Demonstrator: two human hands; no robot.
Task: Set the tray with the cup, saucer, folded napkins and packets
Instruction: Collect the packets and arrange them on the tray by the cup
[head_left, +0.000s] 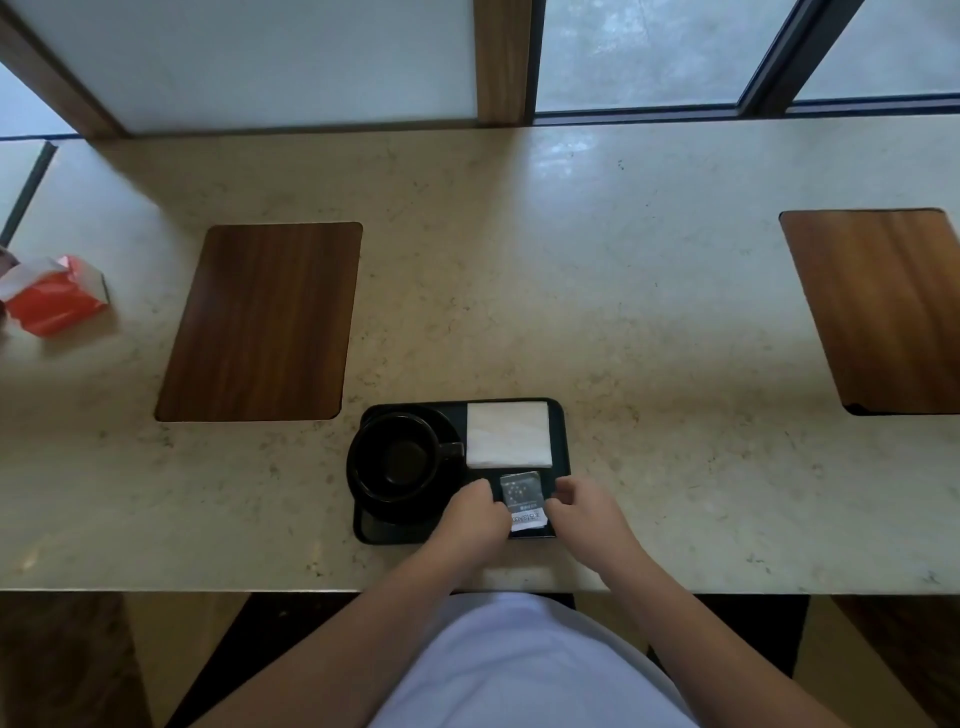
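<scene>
A black tray (560, 441) lies near the counter's front edge. On its left half a black cup (395, 457) stands on a black saucer (363, 501), handle pointing right. White folded napkins (509, 434) fill the tray's back right corner. In front of them lie the packets (522, 496), grey and white with print. My left hand (475, 514) touches the packets' left edge and my right hand (584, 512) pinches their right edge; both hands rest over the tray's front right part.
Two wooden inlays sit in the beige stone counter, one at back left (260, 322) and one at far right (883, 306). A red and white tissue pack (52, 296) lies at the far left. Windows run along the back.
</scene>
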